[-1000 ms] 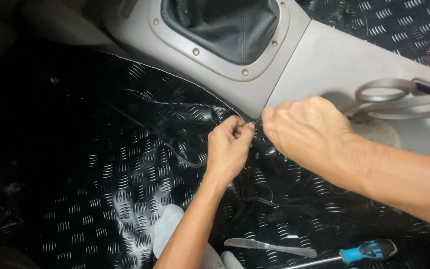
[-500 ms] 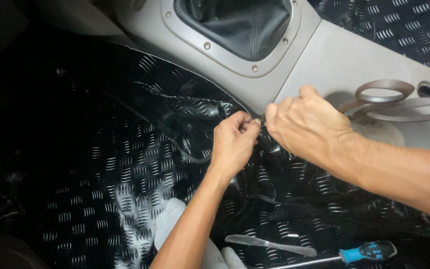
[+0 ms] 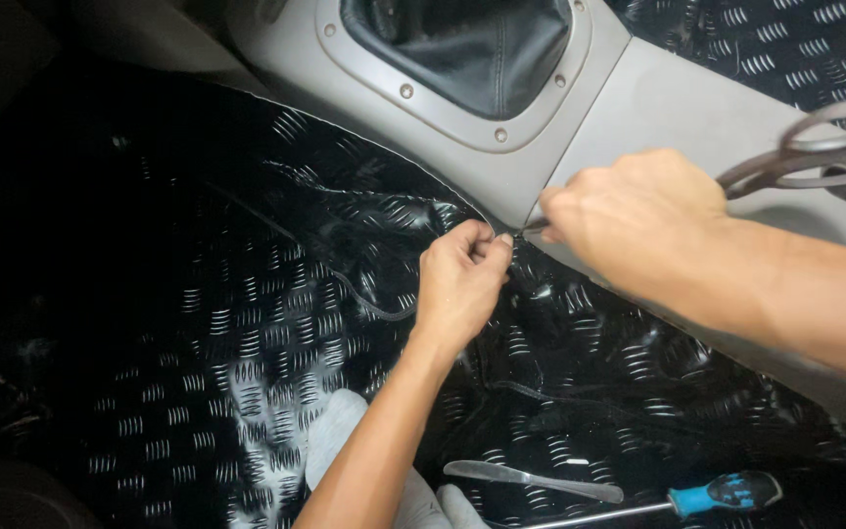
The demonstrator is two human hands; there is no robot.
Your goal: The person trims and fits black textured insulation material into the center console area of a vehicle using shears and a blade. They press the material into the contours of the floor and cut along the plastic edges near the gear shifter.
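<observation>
Your left hand (image 3: 460, 279) is curled tight, thumb and fingertips pinching the edge of the black tread-pattern mat (image 3: 247, 323) right where it meets the lower corner of the grey console (image 3: 658, 108). Your right hand (image 3: 629, 220) sits just beside it, almost touching, with its fingers clenched around something thin and dark at the console seam; what it grips is hidden behind the knuckles, so you cannot tell what it is. The mat lies across the floor to the left of and below the console, glossy and wrinkled near your hands, its edge running along the console's side. The black gear boot (image 3: 472, 44) sits in its oval frame on top of the console, well above your hands. Grey scissors (image 3: 815, 147) rest on the console just beyond your right hand. A flat metal blade (image 3: 531, 480) and a blue-handled screwdriver (image 3: 678, 502) lie on the mat below your right forearm, near each other.
</observation>
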